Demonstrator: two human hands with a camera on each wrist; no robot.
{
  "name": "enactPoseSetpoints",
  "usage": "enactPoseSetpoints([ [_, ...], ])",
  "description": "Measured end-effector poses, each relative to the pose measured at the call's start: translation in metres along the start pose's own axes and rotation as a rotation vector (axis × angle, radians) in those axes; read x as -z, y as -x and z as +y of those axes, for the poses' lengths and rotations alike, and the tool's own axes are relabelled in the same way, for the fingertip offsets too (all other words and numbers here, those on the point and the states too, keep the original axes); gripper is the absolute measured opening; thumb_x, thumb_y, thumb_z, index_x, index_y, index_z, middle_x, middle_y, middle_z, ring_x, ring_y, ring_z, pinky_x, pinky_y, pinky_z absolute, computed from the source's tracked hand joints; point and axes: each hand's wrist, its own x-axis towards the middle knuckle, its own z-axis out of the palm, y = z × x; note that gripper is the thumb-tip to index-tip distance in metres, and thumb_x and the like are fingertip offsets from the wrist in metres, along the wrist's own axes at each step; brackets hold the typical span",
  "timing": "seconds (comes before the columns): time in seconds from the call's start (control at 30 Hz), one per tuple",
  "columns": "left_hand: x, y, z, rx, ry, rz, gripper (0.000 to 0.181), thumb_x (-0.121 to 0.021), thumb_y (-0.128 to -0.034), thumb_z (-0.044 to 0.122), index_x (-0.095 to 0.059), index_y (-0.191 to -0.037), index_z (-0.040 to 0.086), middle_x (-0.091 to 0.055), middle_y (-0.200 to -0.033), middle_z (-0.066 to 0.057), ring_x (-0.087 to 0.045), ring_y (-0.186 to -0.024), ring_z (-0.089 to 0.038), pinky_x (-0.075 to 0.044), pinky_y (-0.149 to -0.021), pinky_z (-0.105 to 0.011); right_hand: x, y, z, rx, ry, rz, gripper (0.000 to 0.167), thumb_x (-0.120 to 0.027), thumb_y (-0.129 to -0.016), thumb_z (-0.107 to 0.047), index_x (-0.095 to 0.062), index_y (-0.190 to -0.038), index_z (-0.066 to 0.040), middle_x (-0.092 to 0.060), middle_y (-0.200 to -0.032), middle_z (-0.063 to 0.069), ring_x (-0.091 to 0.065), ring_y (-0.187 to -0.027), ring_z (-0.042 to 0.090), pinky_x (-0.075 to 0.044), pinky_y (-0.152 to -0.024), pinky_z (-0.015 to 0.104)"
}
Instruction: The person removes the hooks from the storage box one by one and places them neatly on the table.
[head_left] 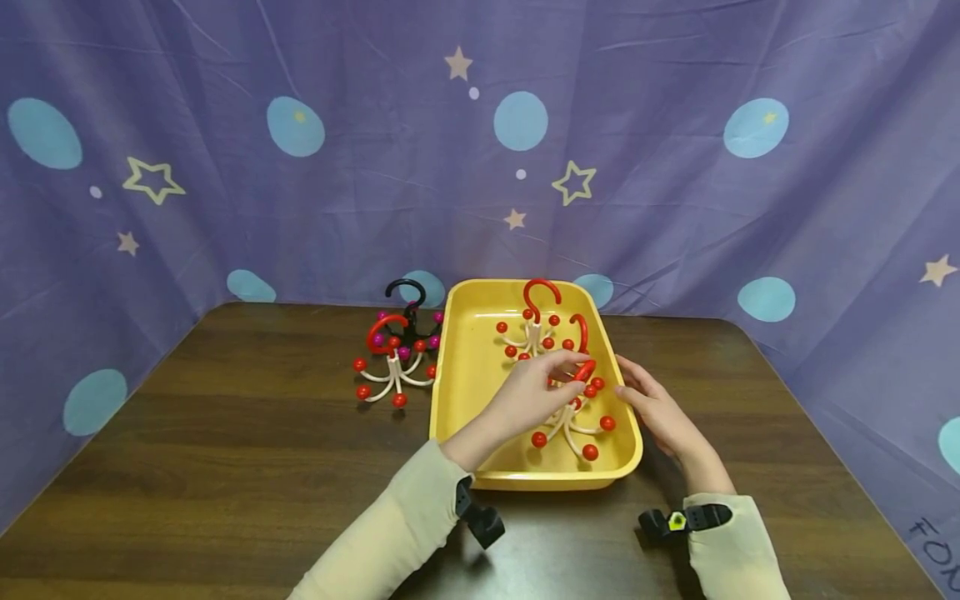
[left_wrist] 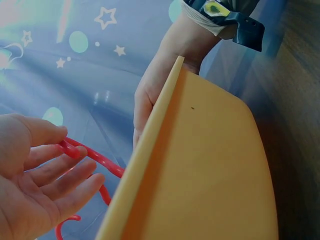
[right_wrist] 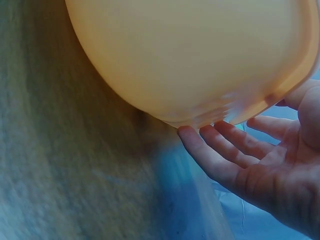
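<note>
My left hand (head_left: 532, 390) reaches over the yellow tray (head_left: 467, 479) and pinches the red hook (head_left: 585, 371) of a small hanger. Its curved cream arms (head_left: 566, 421) end in red balls and spread above the tray floor, partly hidden by the hand. In the left wrist view, thumb and fingertips meet at the hook's end (left_wrist: 70, 149). My right hand (head_left: 663, 412) holds the tray's right side, thumb on the rim and fingers against the outer wall, as the right wrist view shows. Two more red-hooked hangers stand in the tray, one at the back (head_left: 534, 335).
Left of the tray, another red-hooked cream hanger (head_left: 393, 375) stands on the brown table (head_left: 247, 450). Close behind it is a black hanger (head_left: 411, 321) with magenta balls. A purple patterned curtain (head_left: 637, 208) hangs along the table's far edge.
</note>
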Motion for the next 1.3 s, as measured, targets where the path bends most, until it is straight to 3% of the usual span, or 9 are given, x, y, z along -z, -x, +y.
enactPoseSetpoints([
  [0.27, 0.002, 0.001, 0.0, -0.001, 0.018, 0.002, 0.032, -0.063, -0.0859, 0.021, -0.061, -0.118, 0.018, -0.067, -0.096, 0.003, -0.06, -0.086, -0.004, -0.047, -0.074, -0.018, 0.0, 0.0, 0.0, 0.001, -0.001, -0.001, 0.055, -0.038, -0.096, -0.012, -0.014, -0.145, -0.003, -0.029, -0.138, 0.029, -0.042, -0.117, 0.04, -0.045, -0.09, 0.045],
  [0.67, 0.013, 0.002, -0.001, -0.021, -0.036, 0.012, 0.027, -0.059, -0.0871, 0.014, -0.064, -0.114, 0.015, -0.067, -0.1, 0.0, -0.06, -0.083, -0.007, -0.047, -0.069, -0.017, -0.001, 0.001, -0.001, -0.006, 0.017, -0.007, 0.056, -0.04, -0.096, -0.014, -0.014, -0.145, -0.004, -0.03, -0.137, 0.028, -0.045, -0.115, 0.038, -0.047, -0.088, 0.041],
  [0.83, 0.019, 0.003, -0.002, -0.013, -0.059, 0.041, 0.026, -0.059, -0.0869, 0.012, -0.065, -0.112, 0.014, -0.067, -0.101, -0.002, -0.061, -0.083, -0.01, -0.047, -0.069, -0.019, -0.001, 0.001, -0.001, -0.008, 0.015, -0.009, 0.056, -0.04, -0.096, -0.013, -0.014, -0.145, -0.004, -0.029, -0.138, 0.028, -0.044, -0.116, 0.04, -0.048, -0.087, 0.04],
  [1.1, 0.024, 0.004, -0.007, -0.052, -0.07, 0.101, 0.022, -0.06, -0.0854, 0.007, -0.068, -0.105, 0.012, -0.068, -0.098, -0.002, -0.061, -0.078, -0.01, -0.046, -0.06, -0.017, -0.001, 0.0, 0.0, -0.012, 0.024, -0.009, 0.056, -0.04, -0.096, -0.012, -0.014, -0.145, -0.004, -0.031, -0.136, 0.03, -0.047, -0.113, 0.039, -0.049, -0.083, 0.037],
  [1.3, 0.025, 0.003, -0.01, -0.079, -0.058, 0.112, 0.024, -0.065, -0.0827, 0.008, -0.067, -0.106, 0.01, -0.068, -0.099, -0.003, -0.062, -0.079, -0.01, -0.047, -0.064, -0.016, 0.001, 0.0, 0.001, -0.014, 0.037, 0.001, 0.056, -0.04, -0.096, -0.013, -0.014, -0.145, -0.004, -0.03, -0.138, 0.029, -0.045, -0.115, 0.039, -0.048, -0.084, 0.037],
])
